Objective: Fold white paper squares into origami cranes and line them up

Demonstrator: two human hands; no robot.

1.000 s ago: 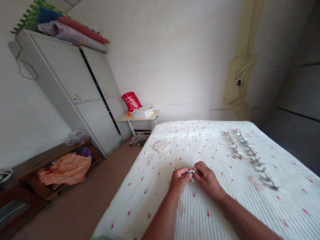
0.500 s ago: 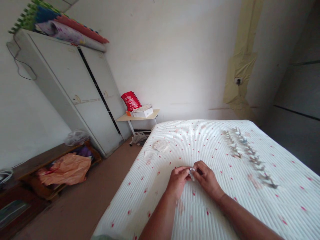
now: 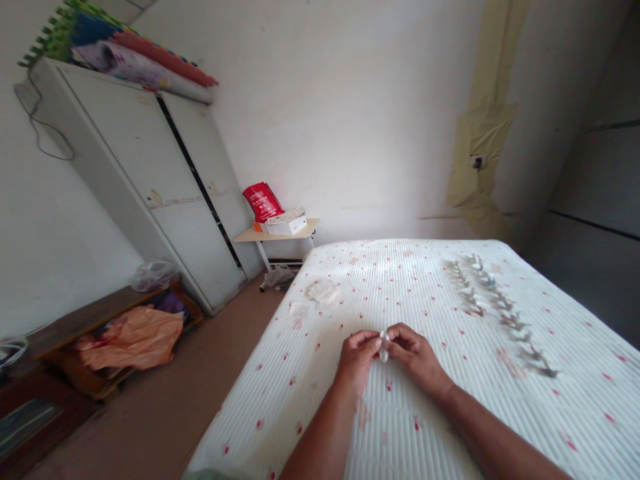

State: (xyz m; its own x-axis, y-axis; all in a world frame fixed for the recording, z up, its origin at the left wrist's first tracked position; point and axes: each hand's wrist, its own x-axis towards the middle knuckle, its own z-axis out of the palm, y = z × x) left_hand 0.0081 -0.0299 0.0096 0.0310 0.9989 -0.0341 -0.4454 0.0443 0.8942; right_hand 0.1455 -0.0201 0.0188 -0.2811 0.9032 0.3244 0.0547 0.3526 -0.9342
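Note:
My left hand (image 3: 356,359) and my right hand (image 3: 416,357) meet over the white mattress (image 3: 320,393) with red dots. Both pinch a small folded piece of white paper (image 3: 383,345) between thumb and fingers, just above the bed. A row of several small folded paper figures (image 3: 495,310) lies to the right on the bed. A small stack of paper sheets (image 3: 323,291) and a loose paper slip (image 3: 299,310) lie at the bed's far left edge.
A grey wardrobe (image 3: 150,180) with rolled mats (image 3: 125,50) on top stands at the left. A small table (image 3: 277,233) carries a red bag (image 3: 263,200) and boxes. A low wooden bench (image 3: 90,327) holds an orange bag (image 3: 133,337). Brown floor runs beside the bed.
My hands have stayed together over the bed. The fingers have shifted on the small paper, which now stands more upright between them. The camera view moved slightly.

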